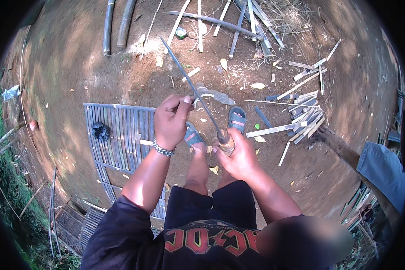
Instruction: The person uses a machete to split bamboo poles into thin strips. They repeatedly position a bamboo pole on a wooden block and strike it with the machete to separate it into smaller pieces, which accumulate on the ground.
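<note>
My right hand (pixel 239 154) is wrapped round the wooden handle of a long, narrow-bladed knife (pixel 184 73). Its dark blade slants away to the upper left, in front of my body. Close to the left side of the blade is my left hand (pixel 172 118), its fingers curled and the thumb pressed against the forefinger. Whatever it pinches is too small and hidden to make out. Just beyond the fingers, a pale curved piece (pixel 205 95) and a grey, flattish object (pixel 220 97) show on the ground behind the blade.
A bamboo slat panel (pixel 117 148) lies left of my legs, a black bundle (pixel 101 131) on it. Split bamboo pieces (pixel 307 112) are heaped at the right. More strips (pixel 252 20) lie ahead near a tape measure (pixel 181 33). Blue cloth (pixel 382 173) hangs over a log (pixel 339 146).
</note>
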The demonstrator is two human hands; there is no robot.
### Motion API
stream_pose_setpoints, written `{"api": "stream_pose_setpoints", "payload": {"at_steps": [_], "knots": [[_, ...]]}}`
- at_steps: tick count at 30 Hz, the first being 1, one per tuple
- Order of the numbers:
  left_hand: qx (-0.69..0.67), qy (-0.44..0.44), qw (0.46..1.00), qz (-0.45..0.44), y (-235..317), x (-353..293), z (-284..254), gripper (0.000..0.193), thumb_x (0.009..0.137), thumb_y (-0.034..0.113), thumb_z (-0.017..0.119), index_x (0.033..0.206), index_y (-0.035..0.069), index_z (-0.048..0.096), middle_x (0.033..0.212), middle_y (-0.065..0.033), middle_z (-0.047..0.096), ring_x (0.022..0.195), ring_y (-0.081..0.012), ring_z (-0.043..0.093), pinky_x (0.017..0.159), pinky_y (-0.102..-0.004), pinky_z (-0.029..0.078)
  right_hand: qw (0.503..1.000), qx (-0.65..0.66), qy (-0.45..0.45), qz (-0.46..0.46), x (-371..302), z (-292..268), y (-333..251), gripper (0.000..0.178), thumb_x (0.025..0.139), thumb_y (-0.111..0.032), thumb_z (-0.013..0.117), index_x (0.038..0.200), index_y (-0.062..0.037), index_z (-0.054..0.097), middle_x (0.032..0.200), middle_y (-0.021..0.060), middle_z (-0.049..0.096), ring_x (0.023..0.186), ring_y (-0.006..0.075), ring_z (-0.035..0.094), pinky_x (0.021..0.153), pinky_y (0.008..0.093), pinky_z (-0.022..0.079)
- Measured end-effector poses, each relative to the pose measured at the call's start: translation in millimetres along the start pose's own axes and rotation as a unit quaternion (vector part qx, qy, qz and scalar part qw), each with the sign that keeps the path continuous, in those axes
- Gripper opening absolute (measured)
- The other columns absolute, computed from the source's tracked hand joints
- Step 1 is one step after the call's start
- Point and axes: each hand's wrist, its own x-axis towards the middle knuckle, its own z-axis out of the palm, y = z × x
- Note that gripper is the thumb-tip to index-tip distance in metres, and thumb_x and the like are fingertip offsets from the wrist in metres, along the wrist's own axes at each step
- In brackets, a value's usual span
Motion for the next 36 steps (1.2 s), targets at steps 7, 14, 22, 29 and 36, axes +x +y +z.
{"api": "stream_pose_setpoints", "payload": {"at_steps": [7,14,22,29,36], "knots": [[0.020,-0.010,1.000,-0.004,0.9,-0.3,-5.7,0.025,0.098,0.019,0.062,0.096,-0.003,0.074,0.088,-0.0133,0.070,0.082,-0.0217,0.067,0.076,-0.0328,0.050,1.000,0.021,-0.001,0.013,2.2,0.2,-0.8,0.033,0.084,-0.014,0.075,0.111,-0.0023,0.060,0.089,0.0159,0.071,0.085,0.0330,0.073,0.077,0.0411,0.055],[0.040,0.167,0.919,0.354,70.4,38.5,-22.0,0.032,0.102,0.019,0.054,0.123,-0.002,0.066,0.126,-0.0189,0.066,0.122,-0.0314,0.060,0.108,-0.0419,0.042,1.000,-0.005,0.006,0.023,0.5,-1.5,4.7,0.032,0.083,-0.014,0.075,0.109,-0.0034,0.059,0.087,0.0166,0.070,0.084,0.0358,0.072,0.076,0.0421,0.054],[0.569,-0.209,0.650,0.458,128.2,97.4,8.7,0.065,0.106,0.051,0.037,0.151,0.004,0.046,0.153,-0.0127,0.050,0.148,-0.0285,0.039,0.125,-0.0508,0.014,0.999,-0.034,-0.022,0.027,0.9,-1.2,0.8,0.032,0.081,-0.013,0.071,0.109,-0.0046,0.058,0.088,0.0205,0.068,0.087,0.0429,0.069,0.076,0.0455,0.053],[0.443,-0.208,0.699,0.521,124.6,110.2,29.6,0.065,0.107,0.046,0.036,0.159,0.007,0.029,0.164,-0.0130,0.034,0.152,-0.0281,0.032,0.126,-0.0553,0.011,0.995,-0.020,-0.014,0.094,-8.8,3.9,21.1,0.042,0.079,-0.016,0.071,0.117,-0.0038,0.058,0.099,0.0252,0.069,0.097,0.0455,0.067,0.082,0.0500,0.053],[0.350,-0.298,0.802,0.381,61.9,120.6,35.2,0.060,0.101,0.035,0.047,0.154,0.005,0.040,0.152,-0.0177,0.049,0.147,-0.0318,0.040,0.126,-0.0560,0.011,0.988,-0.069,-0.037,0.133,-2.8,16.6,61.2,0.050,0.079,-0.018,0.076,0.122,-0.0017,0.058,0.103,0.0301,0.069,0.103,0.0474,0.065,0.089,0.0512,0.052]]}}
